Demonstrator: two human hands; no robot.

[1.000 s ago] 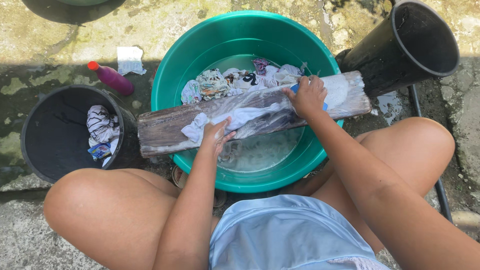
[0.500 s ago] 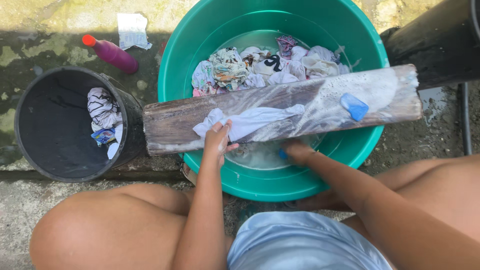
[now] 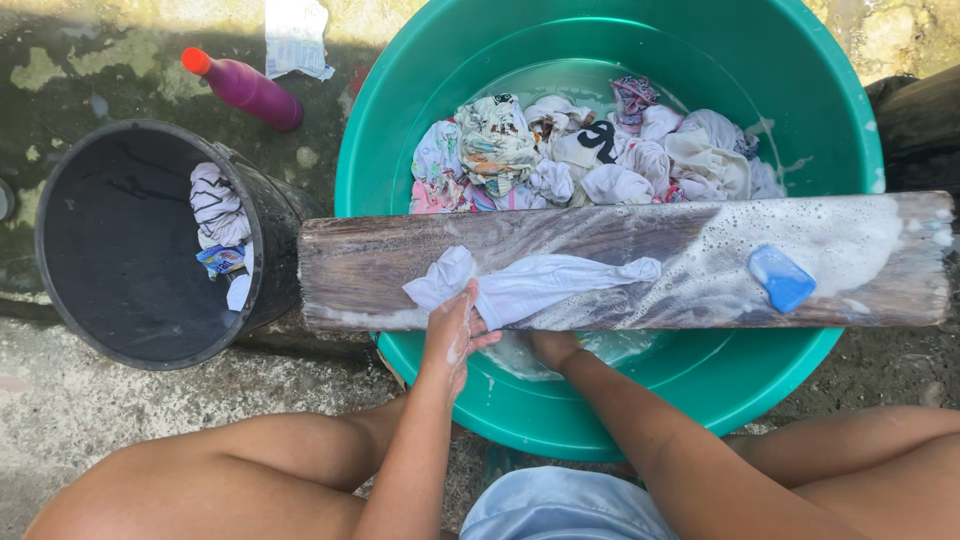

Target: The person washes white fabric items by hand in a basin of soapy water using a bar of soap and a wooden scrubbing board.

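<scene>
A wet wooden board (image 3: 380, 262) lies across a green plastic basin (image 3: 840, 130). A white cloth (image 3: 540, 285) is stretched along the board in soap suds. My left hand (image 3: 452, 330) presses on the cloth's left end at the board's near edge. My right hand (image 3: 553, 347) reaches under the board's near edge toward the water, its fingers hidden. A blue soap bar (image 3: 782, 278) rests on the foamy right part of the board. Several wet clothes (image 3: 590, 150) soak in the basin behind the board.
A black bucket (image 3: 120, 250) with a striped cloth and a small packet stands at the left. A purple bottle (image 3: 245, 88) with an orange cap and a white packet (image 3: 296, 38) lie on the concrete behind it. Another black container (image 3: 920, 120) is at the right edge.
My right hand left the soap bar on the board's right part and dropped below the board's near edge. The view moved closer. My left hand stays on the white cloth.
</scene>
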